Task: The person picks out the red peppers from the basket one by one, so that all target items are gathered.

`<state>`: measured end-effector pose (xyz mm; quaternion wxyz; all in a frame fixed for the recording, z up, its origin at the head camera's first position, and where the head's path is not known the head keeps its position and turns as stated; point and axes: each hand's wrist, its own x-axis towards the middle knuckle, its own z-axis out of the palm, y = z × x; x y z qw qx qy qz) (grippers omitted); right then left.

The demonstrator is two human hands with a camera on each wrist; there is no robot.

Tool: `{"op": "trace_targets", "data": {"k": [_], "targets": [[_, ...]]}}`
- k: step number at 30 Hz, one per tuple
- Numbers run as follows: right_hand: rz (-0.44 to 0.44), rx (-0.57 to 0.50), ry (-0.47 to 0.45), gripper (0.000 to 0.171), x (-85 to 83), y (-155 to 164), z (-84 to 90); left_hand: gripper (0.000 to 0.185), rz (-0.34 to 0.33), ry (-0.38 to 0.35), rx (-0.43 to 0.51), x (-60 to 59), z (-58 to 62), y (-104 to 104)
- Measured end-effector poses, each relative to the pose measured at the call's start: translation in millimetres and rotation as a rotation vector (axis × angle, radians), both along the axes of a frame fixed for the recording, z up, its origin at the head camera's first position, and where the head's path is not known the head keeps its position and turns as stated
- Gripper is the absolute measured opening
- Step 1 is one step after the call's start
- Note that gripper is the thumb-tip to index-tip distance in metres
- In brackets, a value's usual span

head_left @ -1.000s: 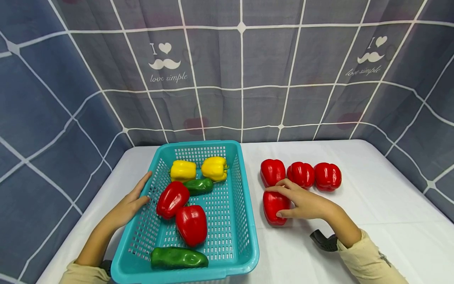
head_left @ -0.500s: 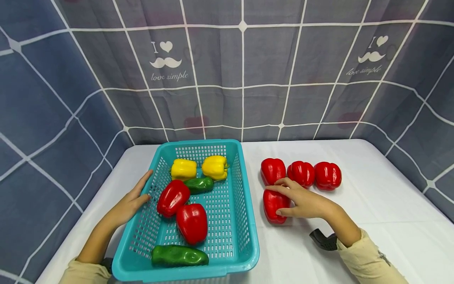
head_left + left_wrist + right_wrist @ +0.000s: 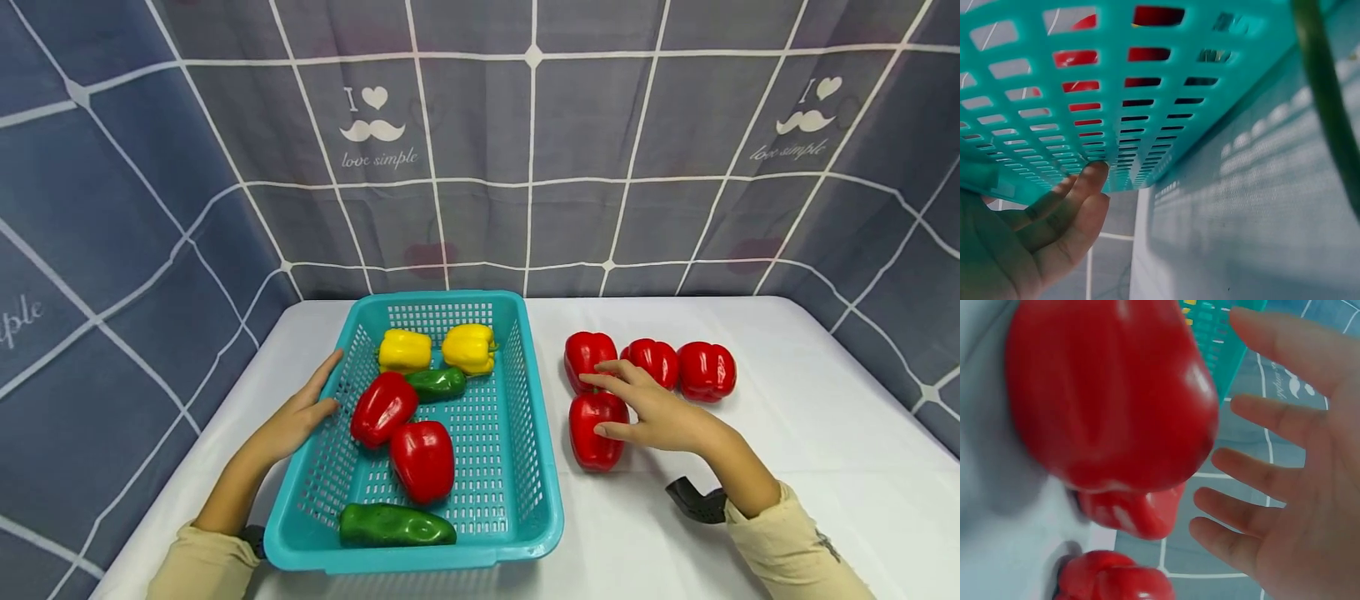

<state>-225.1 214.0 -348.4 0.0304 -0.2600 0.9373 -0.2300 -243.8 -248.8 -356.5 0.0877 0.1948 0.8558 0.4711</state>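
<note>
My left hand (image 3: 296, 419) lies against the left side of a turquoise basket (image 3: 551, 500); its thumb is at the rim. In the left wrist view the fingertips (image 3: 1094, 175) touch the perforated outer wall. My right hand (image 3: 663, 412) hovers with spread fingers over the nearest red bell pepper (image 3: 596, 446) on the table. The right wrist view shows a gap between those fingers and this red pepper (image 3: 1110, 394). Just behind it sits another red bell pepper (image 3: 588, 354), with two more red peppers (image 3: 654, 361) to the right.
Inside the basket are two yellow bell peppers (image 3: 405, 350), two red bell peppers (image 3: 423, 462), a small green pepper (image 3: 437, 384) and a long green pepper (image 3: 397, 527). A white cloth (image 3: 795, 400) covers the table. Grey checked curtains (image 3: 480, 217) close off the back and sides.
My right hand has come up off the nearest red pepper, its fingers a little wider. The head view has swung slightly left, so everything appears further right. My left hand stays at the basket.
</note>
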Motion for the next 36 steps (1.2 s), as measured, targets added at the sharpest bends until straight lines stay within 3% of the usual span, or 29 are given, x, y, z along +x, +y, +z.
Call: {"op": "trace_targets", "data": {"k": [9, 20, 25, 29, 36], "targets": [[0.033, -0.039, 0.086, 0.068, -10.9, -20, 17.4, 0.069, 0.011, -0.019, -0.017, -7.3, -2.9, 6], [0.205, 0.095, 0.175, 0.067, -25.4, -89, 71.4, 0.071, 0.043, -0.021, -0.016, -5.9, -4.9, 4], [0.265, 0.135, 0.174, 0.065, -25.9, -118, 88.6, 0.071, 0.051, -0.016, -0.021, -3.0, -4.6, 1], [0.319, 0.134, 0.157, 0.064, -25.6, -136, 92.7, 0.071, 0.053, -0.007, -0.037, -1.9, -5.2, 1], [0.327, 0.121, 0.147, 0.065, -28.0, -166, 86.4, 0.071, 0.045, -0.003, -0.034, -0.1, -3.0, 1]]}}
